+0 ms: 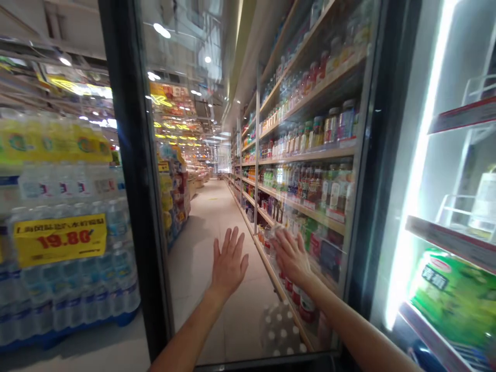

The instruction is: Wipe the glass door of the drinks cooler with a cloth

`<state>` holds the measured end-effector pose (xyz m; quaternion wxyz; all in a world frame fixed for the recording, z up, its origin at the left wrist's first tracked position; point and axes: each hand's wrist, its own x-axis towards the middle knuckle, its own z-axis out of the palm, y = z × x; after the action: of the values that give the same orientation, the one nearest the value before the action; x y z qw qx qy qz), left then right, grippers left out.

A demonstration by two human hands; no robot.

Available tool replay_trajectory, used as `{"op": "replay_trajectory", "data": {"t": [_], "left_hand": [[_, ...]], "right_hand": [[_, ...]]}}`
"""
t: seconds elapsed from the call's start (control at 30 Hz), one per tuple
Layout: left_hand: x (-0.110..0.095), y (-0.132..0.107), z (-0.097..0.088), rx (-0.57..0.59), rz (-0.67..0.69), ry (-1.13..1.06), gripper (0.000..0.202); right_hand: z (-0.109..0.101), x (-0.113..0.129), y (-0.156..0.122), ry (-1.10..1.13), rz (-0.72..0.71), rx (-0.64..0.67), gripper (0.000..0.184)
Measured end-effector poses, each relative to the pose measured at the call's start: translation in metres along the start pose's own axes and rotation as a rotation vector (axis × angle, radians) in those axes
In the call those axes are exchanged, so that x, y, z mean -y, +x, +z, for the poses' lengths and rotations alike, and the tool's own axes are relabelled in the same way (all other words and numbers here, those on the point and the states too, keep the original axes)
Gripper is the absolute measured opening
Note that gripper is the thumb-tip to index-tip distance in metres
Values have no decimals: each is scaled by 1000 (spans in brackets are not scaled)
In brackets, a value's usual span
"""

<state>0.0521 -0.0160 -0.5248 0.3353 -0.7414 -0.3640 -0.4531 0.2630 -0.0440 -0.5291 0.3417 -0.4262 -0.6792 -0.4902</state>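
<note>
The left hand (229, 263) lies flat against the glass door (201, 129) of a refrigerated case, with its fingers spread apart, pointing up and gripping nothing. Just beside it, the right hand (290, 256) presses the same pane, palm on the glass and fingers loosely splayed, tilted up and to the left. The door stands upright with its long axis vertical. Its black frame (132, 181) runs from top to bottom on the left, and it is swung out from the case so that its face looks down the shop aisle.

To the right is the lit interior of the case, with a bright light strip (418, 181), white wire shelves (449, 237) and a green packet (453, 294) low down. Through the pane are store shelves (310, 155) crowded with bottled drinks and a pale tiled floor (217, 217) running away. Left of the frame stand stacked packs of bottled water (65, 289) carrying a yellow price sign (60, 240) that reads 19.80. Ceiling lights glare across the glass.
</note>
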Motion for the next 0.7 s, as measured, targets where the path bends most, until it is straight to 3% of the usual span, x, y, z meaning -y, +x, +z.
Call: {"op": "replay_trajectory", "data": {"t": [0.1, 0.17, 0.27, 0.4, 0.47, 0.6, 0.7], "left_hand": [[10, 4, -6, -32, -32, 33, 44], [16, 4, -9, -42, -52, 50, 43], [29, -5, -12, -21, -61, 88, 45], [45, -19, -12, 12, -41, 132, 47], [52, -22, -13, 6, -51, 146, 47], [61, -22, -18, -33, -93, 163, 49], [68, -26, -22, -39, -121, 162, 51]], "right_hand": [[0, -5, 44, -38, 106, -107, 42], [3, 2, 58, -44, 155, -136, 42], [10, 25, 37, -1, 80, -33, 46], [15, 46, 0, 67, -178, 89, 45], [14, 43, 12, 72, -210, 77, 43], [10, 39, 66, 27, -12, -19, 43], [14, 52, 68, 29, -8, -18, 45]]}}
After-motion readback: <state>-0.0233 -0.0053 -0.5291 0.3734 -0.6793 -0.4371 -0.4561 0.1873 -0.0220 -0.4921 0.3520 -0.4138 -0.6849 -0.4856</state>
